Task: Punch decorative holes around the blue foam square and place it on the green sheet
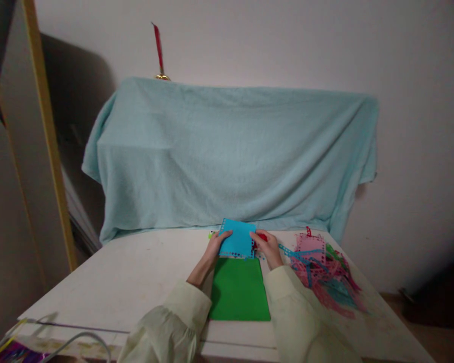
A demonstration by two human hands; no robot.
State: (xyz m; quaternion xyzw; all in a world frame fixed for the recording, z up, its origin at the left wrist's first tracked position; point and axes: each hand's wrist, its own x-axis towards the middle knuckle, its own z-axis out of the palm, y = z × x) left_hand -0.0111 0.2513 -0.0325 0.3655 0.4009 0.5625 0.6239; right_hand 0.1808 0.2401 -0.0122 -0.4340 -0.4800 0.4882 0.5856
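A blue sheet [237,239] with rows of punched holes along its edges is held up between my two hands. My left hand [214,246] pinches its left side, thumb on the front face. On the right side, my right hand [268,246] grips the sheet with its thumb near the edge. Just below, a green sheet [240,291] lies flat on the white table [166,267]. Something red [263,237], partly hidden, shows by my right hand.
Tangled perforated strips in pink, blue, red and green [325,280] lie at the table's right, with a pink punched sheet [310,244] among them. A light blue cloth [227,156] hangs behind. A pale cable [83,335] curves at the front left.
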